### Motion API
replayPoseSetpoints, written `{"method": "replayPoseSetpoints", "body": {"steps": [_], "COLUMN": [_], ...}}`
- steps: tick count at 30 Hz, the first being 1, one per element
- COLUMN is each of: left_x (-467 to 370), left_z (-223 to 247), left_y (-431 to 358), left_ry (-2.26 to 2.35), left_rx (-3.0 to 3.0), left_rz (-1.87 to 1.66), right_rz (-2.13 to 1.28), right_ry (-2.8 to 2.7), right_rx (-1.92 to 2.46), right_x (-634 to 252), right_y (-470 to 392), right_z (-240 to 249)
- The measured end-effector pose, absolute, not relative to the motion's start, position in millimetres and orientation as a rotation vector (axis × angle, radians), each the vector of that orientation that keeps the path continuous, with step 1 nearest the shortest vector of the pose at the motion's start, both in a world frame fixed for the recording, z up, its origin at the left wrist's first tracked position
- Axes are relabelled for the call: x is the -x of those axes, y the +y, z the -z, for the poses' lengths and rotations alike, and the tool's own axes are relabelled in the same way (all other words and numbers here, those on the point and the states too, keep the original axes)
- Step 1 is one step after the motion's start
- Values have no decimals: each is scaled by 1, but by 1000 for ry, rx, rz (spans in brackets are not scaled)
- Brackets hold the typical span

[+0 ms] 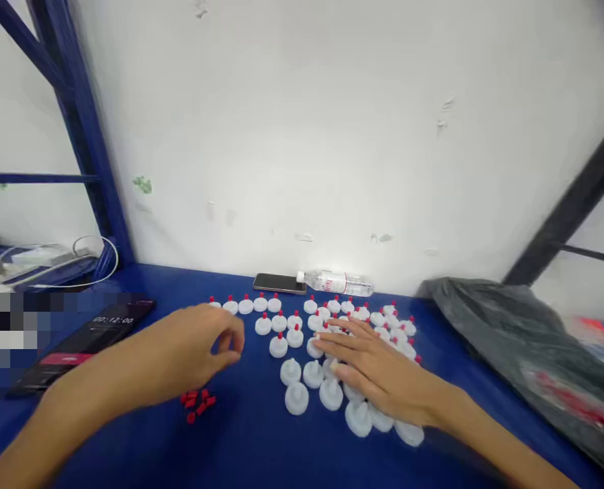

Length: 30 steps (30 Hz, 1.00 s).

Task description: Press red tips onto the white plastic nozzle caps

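My left hand (194, 350) is over the left side of the blue table, thumb and index finger curled together. What they hold, if anything, I cannot make out. Just below it lies a small heap of loose red caps (202, 407). My right hand (383, 367) reaches across the white nozzle lids with its fingers spread, partly covering several. Bare white lids (296, 399) with upright spouts stand nearest me, around and under the right hand. Farther back, rows of white lids (263, 326) carry red caps on their spouts.
A dark phone (280, 284) and a clear water bottle (337, 282) lie against the white wall. At the left is a larger device showing a timer (102, 333), near white cables (113, 265). A grey plastic bag (485, 326) covers the right side. Blue frame posts (85, 122) rise at left.
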<state>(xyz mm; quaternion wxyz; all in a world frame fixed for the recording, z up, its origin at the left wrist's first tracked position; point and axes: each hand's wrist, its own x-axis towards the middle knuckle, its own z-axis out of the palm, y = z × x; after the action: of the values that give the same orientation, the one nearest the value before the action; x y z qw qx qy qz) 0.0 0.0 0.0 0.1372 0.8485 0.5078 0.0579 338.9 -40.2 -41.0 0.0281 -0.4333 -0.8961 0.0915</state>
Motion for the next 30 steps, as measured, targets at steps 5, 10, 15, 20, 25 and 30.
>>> {"method": "replayPoseSetpoints", "body": {"steps": [5,10,15,20,25,30], "left_x": [32,31,27,24,6,-21], "left_z": [39,46,55,54,38,32], "left_y": [-27,-29,-24,-22,-24,-33], "left_ry": [1497,1504,1497,1457,1474,1229], "left_rx": [-2291,-2300,-2292,-2316,-2375,-2300], "left_rz": [-238,-212,-226,-229,-538,-939], "right_rz": [-129,132,313,327,359,443], "right_ry": [-2615,-2423,-2357,-2347,-2290,-2286], "right_rx": [1124,976,857,839,802,798], "right_x": [-347,-361,-363,-360,-359,-347], "right_y": [-40,-37,-38,-40,-45,-48], "right_z": [47,56,60,56,58,49]}}
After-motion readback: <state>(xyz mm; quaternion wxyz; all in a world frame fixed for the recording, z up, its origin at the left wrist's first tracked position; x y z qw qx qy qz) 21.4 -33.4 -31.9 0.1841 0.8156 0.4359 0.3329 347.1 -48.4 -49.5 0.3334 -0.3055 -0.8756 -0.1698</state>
